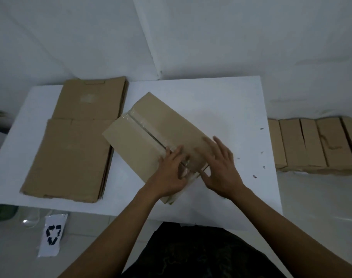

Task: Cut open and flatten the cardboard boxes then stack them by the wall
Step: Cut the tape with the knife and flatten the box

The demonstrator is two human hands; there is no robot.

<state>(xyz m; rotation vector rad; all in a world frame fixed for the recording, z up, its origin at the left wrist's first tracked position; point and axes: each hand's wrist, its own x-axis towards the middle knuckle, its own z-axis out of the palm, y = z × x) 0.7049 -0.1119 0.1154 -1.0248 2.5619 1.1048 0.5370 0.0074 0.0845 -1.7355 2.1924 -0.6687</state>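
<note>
White wall (231,37) panels fill the far half of the view, meeting at a corner behind a white worktop (221,101). On the left part of the worktop lies a stack of flattened cardboard (71,153), brown sheets piled flat with several layers showing along the right edge; its far end reaches close to the wall. To the right, off the worktop and on the pale floor (321,197), a row of brown boxes (315,145) sits against the wall.

The cardboard box (161,121) being handled lies in the middle of the worktop, turned at an angle, its left corner just beside the flattened stack. A strip of clear tape (143,129) runs along the seam of its top face, from the far-left end toward the person.

Both hands are on the near end of this box. The left hand (171,175) rests on the seam with its fingertips at the tape; the blur does not let me tell whether it pinches the tape or only presses on it. The right hand (221,169) is spread, fingers straight and apart, palm down over the box top just right of the seam, gripping nothing.

A white bag (51,235) printed with a dark recycling mark lies on the floor at the near left. A few small dark scraps (261,129) dot the right side of the worktop.
</note>
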